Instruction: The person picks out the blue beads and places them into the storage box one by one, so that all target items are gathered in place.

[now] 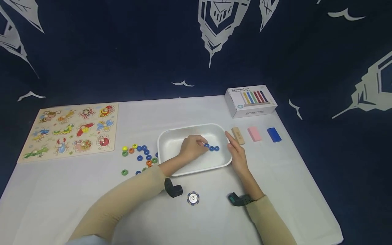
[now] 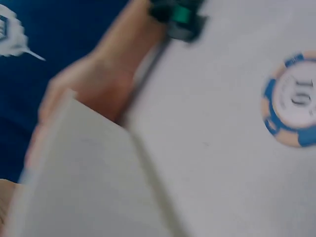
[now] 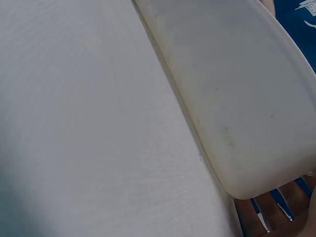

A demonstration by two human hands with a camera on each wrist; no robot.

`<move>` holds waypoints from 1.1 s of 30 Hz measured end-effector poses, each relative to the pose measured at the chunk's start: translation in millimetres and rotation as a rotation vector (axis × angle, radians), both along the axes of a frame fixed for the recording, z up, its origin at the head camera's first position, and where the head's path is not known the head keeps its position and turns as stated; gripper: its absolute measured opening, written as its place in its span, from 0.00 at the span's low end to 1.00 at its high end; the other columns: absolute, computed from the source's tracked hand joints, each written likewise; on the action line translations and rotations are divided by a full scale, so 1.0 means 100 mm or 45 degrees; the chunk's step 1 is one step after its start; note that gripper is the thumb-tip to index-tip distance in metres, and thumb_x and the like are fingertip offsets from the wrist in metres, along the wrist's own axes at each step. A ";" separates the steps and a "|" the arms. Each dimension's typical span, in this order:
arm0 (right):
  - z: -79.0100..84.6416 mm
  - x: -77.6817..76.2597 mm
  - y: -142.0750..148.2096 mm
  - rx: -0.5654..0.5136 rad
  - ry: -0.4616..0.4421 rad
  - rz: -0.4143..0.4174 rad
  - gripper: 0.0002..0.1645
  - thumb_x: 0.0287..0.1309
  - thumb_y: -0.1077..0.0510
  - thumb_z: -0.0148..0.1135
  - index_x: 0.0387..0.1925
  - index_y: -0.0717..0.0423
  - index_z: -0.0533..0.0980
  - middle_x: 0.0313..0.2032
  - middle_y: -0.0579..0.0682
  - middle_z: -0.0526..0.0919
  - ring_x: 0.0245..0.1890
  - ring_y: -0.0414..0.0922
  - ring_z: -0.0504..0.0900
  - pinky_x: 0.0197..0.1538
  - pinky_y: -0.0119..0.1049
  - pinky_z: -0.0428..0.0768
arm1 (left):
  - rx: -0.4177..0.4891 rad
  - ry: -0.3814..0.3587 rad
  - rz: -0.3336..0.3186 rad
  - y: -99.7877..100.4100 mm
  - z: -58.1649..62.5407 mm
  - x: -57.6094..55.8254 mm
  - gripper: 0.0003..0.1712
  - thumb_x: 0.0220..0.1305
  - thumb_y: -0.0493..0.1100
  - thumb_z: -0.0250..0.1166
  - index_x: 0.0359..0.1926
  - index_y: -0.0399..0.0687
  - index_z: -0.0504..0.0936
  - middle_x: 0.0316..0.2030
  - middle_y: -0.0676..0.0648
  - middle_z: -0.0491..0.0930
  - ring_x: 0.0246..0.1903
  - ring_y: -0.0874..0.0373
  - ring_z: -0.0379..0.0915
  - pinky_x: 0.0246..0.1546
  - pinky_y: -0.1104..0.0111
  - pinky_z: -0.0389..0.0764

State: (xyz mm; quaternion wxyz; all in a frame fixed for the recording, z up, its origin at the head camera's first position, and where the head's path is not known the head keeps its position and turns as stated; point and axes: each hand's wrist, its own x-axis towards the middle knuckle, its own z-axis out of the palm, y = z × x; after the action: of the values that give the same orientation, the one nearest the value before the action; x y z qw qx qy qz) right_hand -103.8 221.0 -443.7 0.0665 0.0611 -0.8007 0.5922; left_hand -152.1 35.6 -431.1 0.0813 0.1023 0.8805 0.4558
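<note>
In the head view my left hand (image 1: 192, 148) reaches into a white tray (image 1: 196, 171), its fingertips pinching a blue bead (image 1: 206, 145). Two more blue beads (image 1: 214, 148) lie side by side on the tray floor, just right of those fingers. My right hand (image 1: 238, 156) rests against the tray's right end with its fingers extended. The right wrist view shows the tray's outer wall (image 3: 237, 98) and part of that right hand (image 3: 276, 215) at the corner. In the left wrist view the tray side (image 2: 94, 173) hides part of the right hand (image 2: 94, 84).
Left of the tray lie several loose beads (image 1: 140, 158) in blue, green, orange and yellow. An insect puzzle board (image 1: 70, 131) is farther left. A poker chip (image 1: 193, 198) lies in front. Wooden (image 1: 238, 135), pink (image 1: 254, 134) and blue blocks (image 1: 274, 134) sit right, below a box (image 1: 251, 102).
</note>
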 end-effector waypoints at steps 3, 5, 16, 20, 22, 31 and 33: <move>0.00 -0.01 -0.03 -0.009 0.004 0.020 0.24 0.65 0.62 0.36 0.63 0.59 0.58 0.65 0.53 0.57 0.66 0.48 0.52 0.65 0.43 0.52 | -0.101 -0.082 0.004 0.06 -0.13 -0.06 0.12 0.43 0.43 0.67 0.34 0.51 0.82 0.20 0.54 0.78 0.18 0.63 0.69 0.20 0.73 0.67; 0.00 -0.03 -0.05 -0.016 0.006 0.039 0.24 0.66 0.62 0.36 0.63 0.59 0.58 0.65 0.53 0.57 0.66 0.47 0.52 0.65 0.42 0.52 | -0.157 -0.072 0.017 0.07 -0.17 -0.08 0.12 0.42 0.44 0.68 0.33 0.52 0.82 0.19 0.55 0.77 0.17 0.63 0.68 0.19 0.73 0.66; 0.00 -0.14 -0.17 0.010 -0.012 0.112 0.24 0.66 0.62 0.35 0.63 0.58 0.57 0.65 0.51 0.57 0.66 0.45 0.52 0.65 0.36 0.52 | -0.229 -0.056 0.006 -0.11 -0.18 -0.08 0.20 0.41 0.47 0.69 0.40 0.54 0.82 0.22 0.56 0.79 0.20 0.64 0.71 0.21 0.73 0.69; -0.02 -0.12 -0.18 0.021 -0.025 0.106 0.24 0.66 0.62 0.35 0.63 0.58 0.58 0.65 0.51 0.57 0.66 0.47 0.52 0.65 0.41 0.52 | -0.096 0.052 0.031 -0.22 0.04 0.06 0.21 0.42 0.46 0.68 0.43 0.53 0.81 0.28 0.55 0.80 0.25 0.64 0.72 0.24 0.73 0.70; -0.03 -0.11 -0.18 0.017 -0.018 0.096 0.24 0.65 0.62 0.35 0.63 0.59 0.58 0.65 0.52 0.57 0.66 0.47 0.52 0.65 0.41 0.52 | 0.059 0.194 0.057 -0.34 0.22 0.18 0.20 0.44 0.44 0.68 0.42 0.52 0.81 0.31 0.53 0.80 0.28 0.62 0.73 0.28 0.70 0.72; -0.02 -0.04 -0.05 -0.002 0.012 0.009 0.24 0.65 0.63 0.36 0.62 0.60 0.59 0.64 0.53 0.58 0.66 0.46 0.52 0.66 0.37 0.51 | 0.490 0.672 0.366 -1.35 0.37 0.62 0.15 0.44 0.33 0.68 0.38 0.41 0.81 0.37 0.46 0.78 0.40 0.59 0.69 0.43 0.70 0.66; -0.02 -0.02 -0.03 -0.012 0.013 -0.005 0.24 0.65 0.64 0.36 0.62 0.60 0.59 0.64 0.54 0.58 0.66 0.46 0.52 0.66 0.36 0.51 | 0.452 0.614 0.444 -1.57 0.20 0.67 0.16 0.44 0.33 0.68 0.39 0.41 0.81 0.38 0.46 0.77 0.40 0.59 0.68 0.44 0.69 0.64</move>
State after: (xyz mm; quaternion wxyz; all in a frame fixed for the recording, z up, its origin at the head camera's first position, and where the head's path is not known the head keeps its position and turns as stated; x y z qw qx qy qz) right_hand -106.3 218.0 -445.5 0.0721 0.0624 -0.7977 0.5955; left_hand -84.8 -121.5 -410.7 -0.2275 0.0675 0.7855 0.5715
